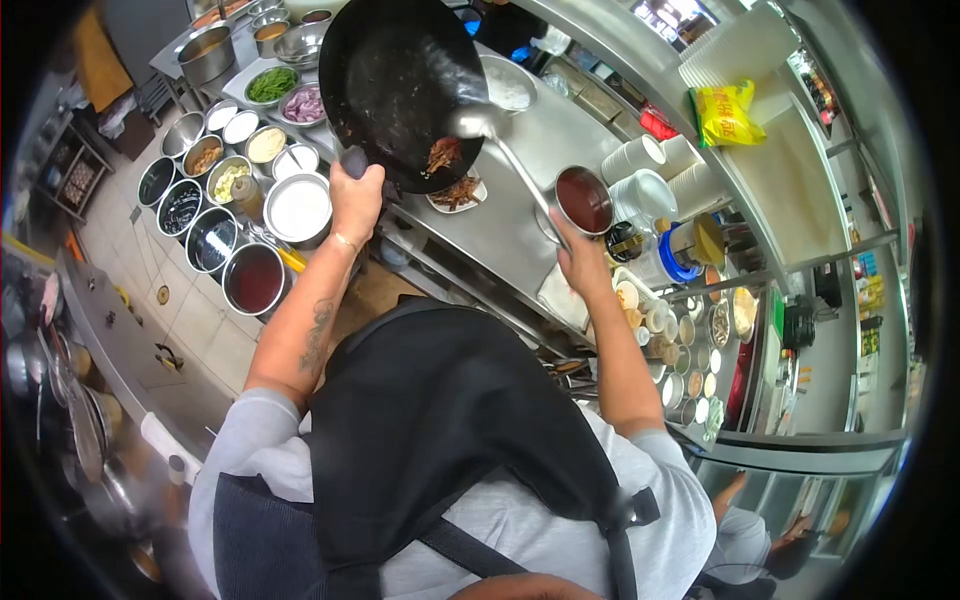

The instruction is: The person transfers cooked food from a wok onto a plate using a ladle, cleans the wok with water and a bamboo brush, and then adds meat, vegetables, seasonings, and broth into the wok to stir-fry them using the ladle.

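My left hand [357, 200] grips the handle of a large black wok [400, 90], which is tilted over the steel counter. A small clump of browned food [443, 154] lies at the wok's lower edge. Just below that edge sits a white dish [472, 203] with similar dark strips of food in it. My right hand [583, 262] is closed round the long handle of a metal ladle [475, 124], its bowl blurred at the wok's right rim. Near the ladle's handle stands a pot of dark red sauce [584, 200].
Left of the wok are several metal bowls and pots, among them chopped greens [271, 85], sliced onions [303, 104] and a white-filled pot [298, 208]. On the right are stacked white tubs [640, 152], a yellow packet [725, 113] and seasoning containers. Another person's arm [730, 493] shows at lower right.
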Demonstrator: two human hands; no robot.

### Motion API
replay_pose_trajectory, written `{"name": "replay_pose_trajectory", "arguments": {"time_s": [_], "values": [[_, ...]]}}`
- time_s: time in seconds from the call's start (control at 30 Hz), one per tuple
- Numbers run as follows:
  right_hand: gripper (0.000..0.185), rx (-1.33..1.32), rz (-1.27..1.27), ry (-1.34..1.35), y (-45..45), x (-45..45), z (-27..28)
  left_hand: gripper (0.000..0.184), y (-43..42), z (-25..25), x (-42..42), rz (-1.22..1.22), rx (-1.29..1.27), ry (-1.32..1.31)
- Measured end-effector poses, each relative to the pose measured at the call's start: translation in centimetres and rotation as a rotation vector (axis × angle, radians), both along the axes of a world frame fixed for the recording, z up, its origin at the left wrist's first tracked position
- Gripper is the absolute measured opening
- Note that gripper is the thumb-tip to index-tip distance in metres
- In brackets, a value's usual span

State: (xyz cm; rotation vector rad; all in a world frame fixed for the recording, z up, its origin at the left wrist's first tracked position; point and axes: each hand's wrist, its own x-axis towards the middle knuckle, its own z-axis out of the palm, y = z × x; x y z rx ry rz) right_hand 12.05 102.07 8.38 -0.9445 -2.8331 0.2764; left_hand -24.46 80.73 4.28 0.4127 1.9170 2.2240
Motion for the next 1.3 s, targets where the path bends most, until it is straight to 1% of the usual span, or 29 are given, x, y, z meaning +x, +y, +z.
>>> {"name": "replay_pose_trajectory", "arguments": {"time_s": [0.07,0.1,0.17,0.23,0.3,0.37,0.4,0.43,0.5,0.53,0.57,0.6,0.7,0.77,0.83,0.87,0.9,0.93,0.97,1.0,1.03,1.07,1.1,1.13,1.2,1.23,1.3], "values": [[0.088,0.019,0.029,0.151,1.3,-2.8,0.1,0.033,-0.2,-0.4,0.8,0.031,-0.012,-0.001],[0.088,0.023,0.026,0.150,0.7,-3.5,-0.9,0.033,0.1,-0.9,0.9,0.028,-0.009,-0.003],[0.089,-0.036,-0.117,0.069,-1.0,-5.4,-4.1,0.031,0.4,-1.9,1.0,0.048,0.039,0.007],[0.090,-0.133,-0.117,0.091,-4.4,-4.0,-7.1,0.031,1.2,-1.5,1.1,0.063,0.069,-0.005],[0.089,-0.166,-0.108,0.080,-6.9,-1.9,-8.2,0.031,1.8,-0.6,1.4,0.080,0.091,-0.035],[0.089,-0.206,-0.100,0.073,-8.2,-0.3,-9.0,0.033,3.2,-1.6,0.7,0.104,0.099,0.024],[0.089,-0.218,-0.084,0.089,-8.2,0.9,-9.1,0.035,3.3,-1.2,1.0,0.173,-0.012,0.100],[0.090,-0.225,-0.069,0.111,-7.7,1.7,-9.1,0.035,3.7,-1.6,0.8,0.192,-0.033,0.140],[0.091,-0.238,-0.079,0.067,-6.6,3.0,-8.5,0.036,4.6,-2.8,0.8,0.223,-0.017,0.198],[0.090,-0.190,-0.070,0.038,-5.9,3.6,-8.2,0.036,5.1,-3.3,0.6,0.222,-0.017,0.197],[0.090,-0.144,-0.064,0.007,-5.5,4.3,-7.8,0.036,5.5,-3.9,0.7,0.261,-0.008,0.252],[0.087,-0.147,-0.060,0.034,-5.1,4.8,-6.9,0.036,5.8,-4.1,0.9,0.298,0.003,0.306],[0.084,-0.142,-0.055,-0.011,-4.0,6.3,-3.2,0.037,6.0,-3.8,0.7,0.339,-0.032,0.290],[0.087,-0.141,-0.020,0.025,-3.7,6.9,-0.8,0.036,5.2,-3.0,0.6,0.333,-0.038,0.277],[0.082,-0.258,-0.023,0.160,-3.7,6.5,1.9,0.033,4.1,-2.5,0.2,0.375,-0.085,0.274],[0.073,-0.349,-0.064,0.152,-3.6,5.9,2.9,0.030,3.1,-2.0,0.2,0.356,-0.001,0.216],[0.073,-0.358,-0.033,0.153,-2.7,5.4,2.1,0.022,2.1,-1.8,0.1,0.349,0.077,0.158],[0.067,-0.563,0.022,0.260,-1.7,4.7,0.6,0.015,0.4,-1.7,-0.1,0.239,0.213,-0.009],[0.062,-0.776,0.081,0.355,-1.1,3.7,-0.4,0.008,-2.3,-0.4,0.8,0.134,0.350,-0.173],[0.054,-0.972,0.071,0.375,-2.6,1.6,1.7,0.004,-4.8,2.7,2.9,0.124,0.440,-0.313],[0.054,-1.005,0.138,0.348,-3.1,-0.2,3.1,0.008,-7.3,4.8,4.6,0.149,0.456,-0.383],[0.054,-1.089,0.215,0.406,-3.9,-2.3,3.9,0.011,-10.6,3.3,5.1,0.175,0.397,-0.449],[0.055,-1.190,0.305,0.451,-5.1,-4.8,4.5,0.013,-14.1,5.4,7.5,0.145,0.362,-0.497],[0.057,-1.267,0.362,0.464,-6.1,-6.9,5.1,0.012,-17.4,5.2,9.0,0.147,0.436,-0.572],[0.064,-1.482,0.510,0.425,-8.5,-11.2,6.8,0.008,-22.2,7.6,13.7,0.292,0.542,-0.650],[0.070,-1.605,0.591,0.379,-10.3,-13.1,7.9,0.007,-25.2,6.8,15.4,0.310,0.596,-0.706],[0.075,-1.826,0.868,0.240,-14.9,-16.7,9.1,0.008,-30.0,6.5,19.3,0.434,0.713,-0.683]]}}
